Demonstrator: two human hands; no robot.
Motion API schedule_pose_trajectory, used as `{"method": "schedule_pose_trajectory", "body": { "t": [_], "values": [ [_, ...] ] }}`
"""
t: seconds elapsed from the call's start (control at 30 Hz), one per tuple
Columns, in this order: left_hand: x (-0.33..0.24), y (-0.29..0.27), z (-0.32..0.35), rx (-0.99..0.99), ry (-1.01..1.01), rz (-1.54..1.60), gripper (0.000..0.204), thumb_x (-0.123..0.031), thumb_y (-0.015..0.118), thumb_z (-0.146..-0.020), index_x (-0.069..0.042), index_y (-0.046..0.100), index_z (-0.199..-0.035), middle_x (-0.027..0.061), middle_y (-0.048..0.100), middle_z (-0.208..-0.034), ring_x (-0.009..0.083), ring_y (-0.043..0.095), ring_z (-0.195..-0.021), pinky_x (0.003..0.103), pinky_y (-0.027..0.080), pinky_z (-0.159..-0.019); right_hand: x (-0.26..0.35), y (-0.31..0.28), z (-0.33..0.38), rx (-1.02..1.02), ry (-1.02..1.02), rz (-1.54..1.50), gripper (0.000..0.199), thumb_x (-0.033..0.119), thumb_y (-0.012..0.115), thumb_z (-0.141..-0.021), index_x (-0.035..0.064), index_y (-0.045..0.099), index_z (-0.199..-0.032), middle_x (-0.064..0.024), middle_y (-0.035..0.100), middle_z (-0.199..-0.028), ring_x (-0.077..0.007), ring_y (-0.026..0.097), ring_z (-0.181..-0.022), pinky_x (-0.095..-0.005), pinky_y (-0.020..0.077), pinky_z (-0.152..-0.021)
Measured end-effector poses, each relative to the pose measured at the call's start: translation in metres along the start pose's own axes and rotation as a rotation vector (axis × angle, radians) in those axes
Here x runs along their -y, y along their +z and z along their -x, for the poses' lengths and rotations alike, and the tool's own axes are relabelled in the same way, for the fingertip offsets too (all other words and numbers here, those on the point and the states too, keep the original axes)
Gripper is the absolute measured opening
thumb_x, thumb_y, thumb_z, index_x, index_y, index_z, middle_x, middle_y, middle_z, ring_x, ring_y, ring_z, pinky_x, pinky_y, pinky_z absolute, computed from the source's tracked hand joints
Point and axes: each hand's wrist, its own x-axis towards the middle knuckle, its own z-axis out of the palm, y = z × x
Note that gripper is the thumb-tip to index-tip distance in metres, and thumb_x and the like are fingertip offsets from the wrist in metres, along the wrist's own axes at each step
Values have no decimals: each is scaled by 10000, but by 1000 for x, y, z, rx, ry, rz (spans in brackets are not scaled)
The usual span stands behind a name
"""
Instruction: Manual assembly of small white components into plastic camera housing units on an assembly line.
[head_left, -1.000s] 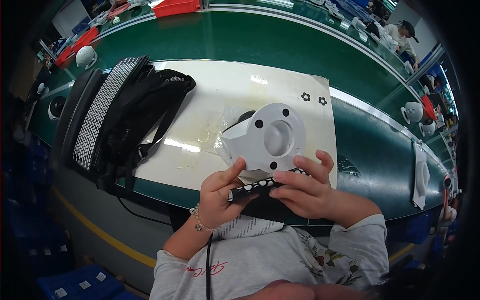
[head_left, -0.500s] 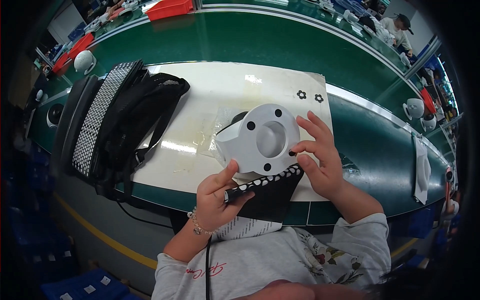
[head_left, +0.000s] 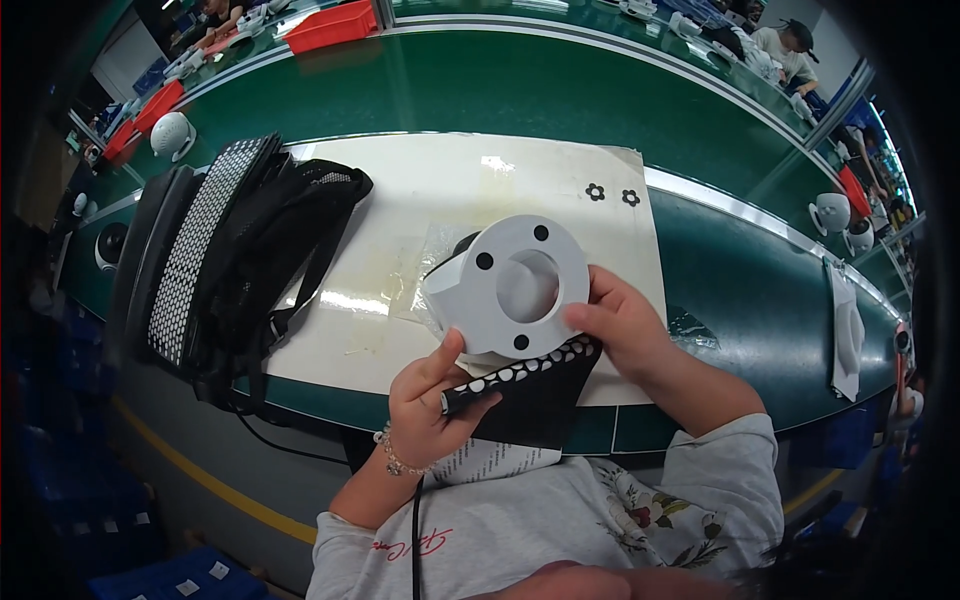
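Note:
A white plastic device with a round base point(head_left: 482, 298) sits tilted in front of me, its hollow-centred underside facing up. Three black round pads show on the base, one of them a far pad point(head_left: 541, 233). My right hand point(head_left: 632, 325) grips the base's right edge, thumb pressing on top, where it may cover another pad. In my left hand point(head_left: 428, 400) is a black sheet point(head_left: 535, 408) with round holes showing white along its folded edge. A finger of that hand also rests against the lower left of the device. Clear plastic film point(head_left: 432, 270) lies behind it.
A white board point(head_left: 390, 220) covers the green bench point(head_left: 520, 85). Black padded sheets and mesh bags point(head_left: 235, 240) are stacked at left. Two black flower-shaped pieces point(head_left: 612, 196) lie on the board's far right. A red bin point(head_left: 328, 28) and co-workers are beyond.
My right thumb has come down onto the base's right edge, where a black pad was at my fingertips. My right fingers have closed around the rim. The left hand keeps its hold.

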Motion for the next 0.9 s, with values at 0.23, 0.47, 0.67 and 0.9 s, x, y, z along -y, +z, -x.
{"method": "schedule_pose_trajectory", "body": {
  "t": [0.23, 0.47, 0.67, 0.9],
  "values": [
    [7, -5, 2, 38, 70, -32, 292, -33, 760, -568, -22, 504, -710, 195, 523, -1191, 185, 614, -654, 271, 477, -582, 18, -43, -33, -92, -138, -263, 380, 162, 523, -826, -17, 457, -1154, -78, 578, -1009, -147, 563, -944, -297, 430, -876],
    [4, -8, -1, 40, 64, -13, 258, -16, 749, -576, -19, 529, -712, 163, 579, -1113, 189, 620, -684, 276, 484, -598, -6, -159, -120, -808, -617, 1590, 184, 135, 510, -832, 61, 596, -978, -108, 575, -912, -266, 558, -902, -357, 452, -802],
    [2, -7, 2, 54, -42, 5, 201, -20, 743, -582, -10, 573, -689, 137, 614, -1040, 191, 623, -688, 280, 485, -606, -25, -238, -136, -945, -159, 1763, 188, 187, 479, -840, 100, 614, -938, -93, 576, -885, -265, 560, -889, -403, 465, -723],
    [-5, -10, 9, 83, -15, -15, 179, -1, 717, -641, 22, 571, -742, 155, 612, -981, 191, 622, -740, 269, 489, -651, -24, -193, -130, -690, -587, 1302, 192, 147, 523, -804, 30, 613, -927, -124, 611, -932, -290, 566, -897, -385, 440, -788]
  ]
}}
